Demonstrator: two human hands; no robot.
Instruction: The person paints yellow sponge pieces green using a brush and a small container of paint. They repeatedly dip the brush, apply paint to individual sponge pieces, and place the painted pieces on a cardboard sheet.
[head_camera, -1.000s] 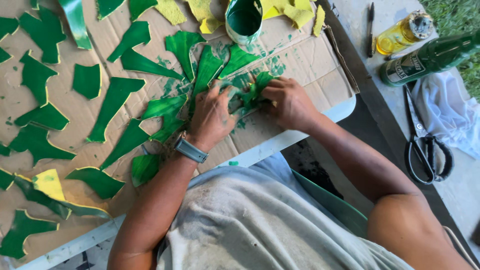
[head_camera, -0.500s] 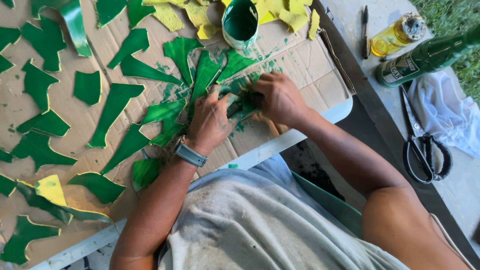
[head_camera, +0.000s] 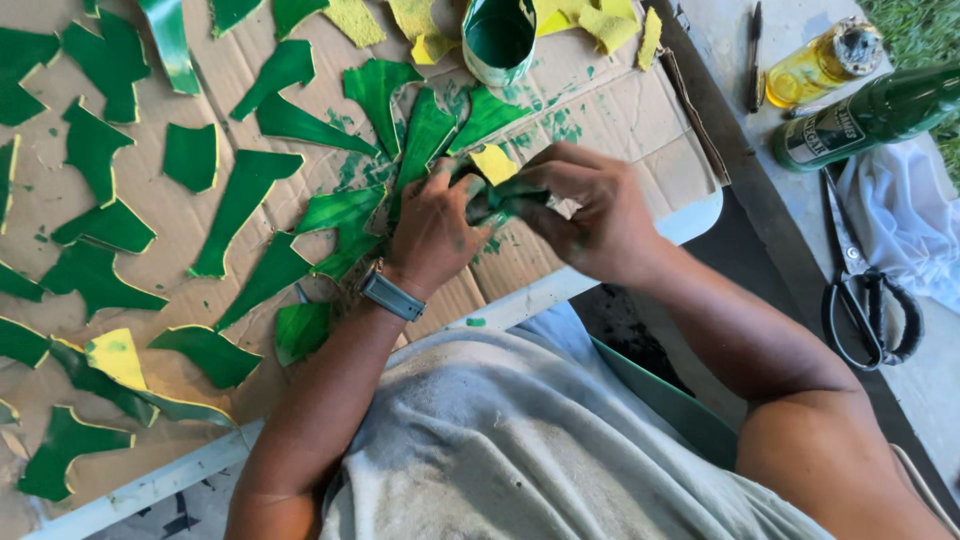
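Where cardboard lies, green-coated can (head_camera: 498, 40)

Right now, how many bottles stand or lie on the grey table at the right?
2: a yellow bottle near the top edge, and a green bottle lying just below it, above the scissors.

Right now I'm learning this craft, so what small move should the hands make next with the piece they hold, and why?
Probably lay it down on the cardboard sheet. Both the left hand and right hand pinch a green-painted piece with a yellow underside above it, where other green painted cut-outs already lie spread out flat.
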